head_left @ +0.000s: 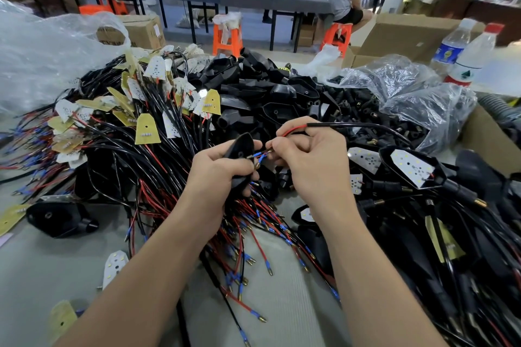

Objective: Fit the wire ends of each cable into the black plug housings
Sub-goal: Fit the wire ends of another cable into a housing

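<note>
My left hand (222, 169) grips a black plug housing (242, 146), its pointed end up. My right hand (307, 155) pinches the wire ends (260, 155) of a black cable (352, 125), red and blue leads with brass tips, right beside the housing. The cable arcs off to the right over the pile. A heap of empty black housings (270, 93) lies behind my hands. Cables with LED boards (146, 110) are piled to the left.
Finished housings with white LED boards (411, 167) lie at right. Loose red and blue leads (253, 248) spread under my forearms. Plastic bags (408, 93), two water bottles (462, 56) and cardboard boxes stand at the back right. People sit at far tables.
</note>
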A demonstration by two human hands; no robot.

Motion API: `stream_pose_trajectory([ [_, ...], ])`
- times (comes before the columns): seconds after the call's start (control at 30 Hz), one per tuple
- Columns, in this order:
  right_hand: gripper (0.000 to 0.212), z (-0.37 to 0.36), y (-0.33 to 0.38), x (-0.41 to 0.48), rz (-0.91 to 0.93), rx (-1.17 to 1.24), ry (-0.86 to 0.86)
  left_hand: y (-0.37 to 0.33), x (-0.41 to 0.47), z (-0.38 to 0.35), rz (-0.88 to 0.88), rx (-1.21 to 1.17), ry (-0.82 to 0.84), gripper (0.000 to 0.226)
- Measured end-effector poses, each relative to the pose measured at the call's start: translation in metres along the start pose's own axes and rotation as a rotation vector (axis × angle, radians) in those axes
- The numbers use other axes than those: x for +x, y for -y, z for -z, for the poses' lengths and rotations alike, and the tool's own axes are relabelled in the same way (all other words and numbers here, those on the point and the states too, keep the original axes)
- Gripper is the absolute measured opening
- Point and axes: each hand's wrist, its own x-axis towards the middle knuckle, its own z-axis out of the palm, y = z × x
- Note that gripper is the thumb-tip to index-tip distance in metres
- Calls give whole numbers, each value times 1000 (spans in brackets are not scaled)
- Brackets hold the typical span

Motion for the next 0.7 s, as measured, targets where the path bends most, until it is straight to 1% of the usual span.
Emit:
stream_pose_trajectory([
  [0.07, 13, 2, 2, 1, -15, 67, -23, -2, 0, -1, 27, -103, -46, 37],
  [0.13, 14, 2, 5, 0, -21, 127, 4, -4, 1, 1, 9, -199, -86, 43],
  [0.27, 16, -6, 8, -3, 24, 115, 71, -4, 0, 0, 5, -143, -159, 56],
  [0.3, 17, -9, 8, -5, 37, 107, 79, -4, -1, -2, 17, -139, -176, 53],
  [0.4, 20, -14, 7, -7, 59, 89, 97, -2, -1, -7, 19, -176, -200, 34],
  [0.53, 23, -12, 5, -7, 61, 21, 87, 4, -1, -9, -4, -179, -145, 25],
  [0.57, 23, -12, 5, -6, 67, 13, 79, 4, -1, -8, -8, -141, -116, 27],
  [0.67, 21, -12, 4, -7, 58, 48, 63, 4, -1, -3, -82, 4, -7, 49],
  [0.7, 21, -11, 3, -7, 51, 49, 61, 4, -1, -2, -109, 16, 21, 48],
])
